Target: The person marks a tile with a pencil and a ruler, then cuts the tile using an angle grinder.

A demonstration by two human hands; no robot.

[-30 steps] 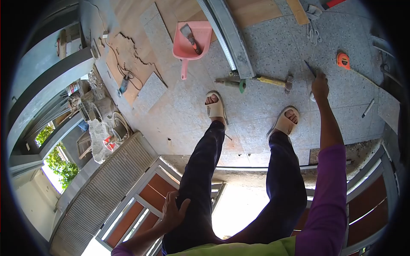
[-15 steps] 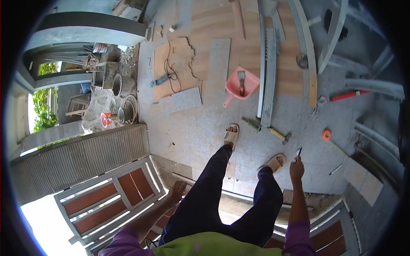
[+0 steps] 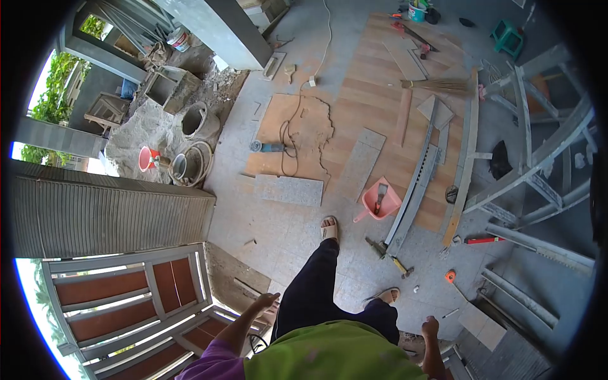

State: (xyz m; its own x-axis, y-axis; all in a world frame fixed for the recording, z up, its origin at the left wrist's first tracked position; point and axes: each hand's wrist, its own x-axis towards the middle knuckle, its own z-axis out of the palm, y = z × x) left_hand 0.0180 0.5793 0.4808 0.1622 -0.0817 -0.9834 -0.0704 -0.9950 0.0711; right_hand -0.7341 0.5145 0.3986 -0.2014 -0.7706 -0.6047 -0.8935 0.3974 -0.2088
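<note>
My left hand (image 3: 268, 299) hangs beside my left thigh, its fingers loosely out and nothing visible in them. Beyond my right leg, my right hand (image 3: 430, 327) is closed; whatever it may hold is hidden. A thin white marker-like stick (image 3: 450, 313) lies on the floor close by. An orange tape measure (image 3: 450, 276), partly pulled out, is farther ahead. In front of my feet lie a yellow-handled hammer (image 3: 401, 267) and a greenish tool (image 3: 375, 246). The pink dustpan (image 3: 391, 201) has a scraper (image 3: 380, 197) in it.
A blue grinder (image 3: 267, 147) with its cord lies on brown board near grey tile pieces (image 3: 288, 190). Long metal bars (image 3: 411, 183) stretch ahead. A ladder (image 3: 538, 183) stands right, with a red tool (image 3: 484, 240) below. Buckets and rubble are left, beside a slatted gate (image 3: 114, 304).
The view has turned and takes in more floor ahead. Both hands sit lower in the picture. The dark, slim object that showed in my right hand is out of sight.
</note>
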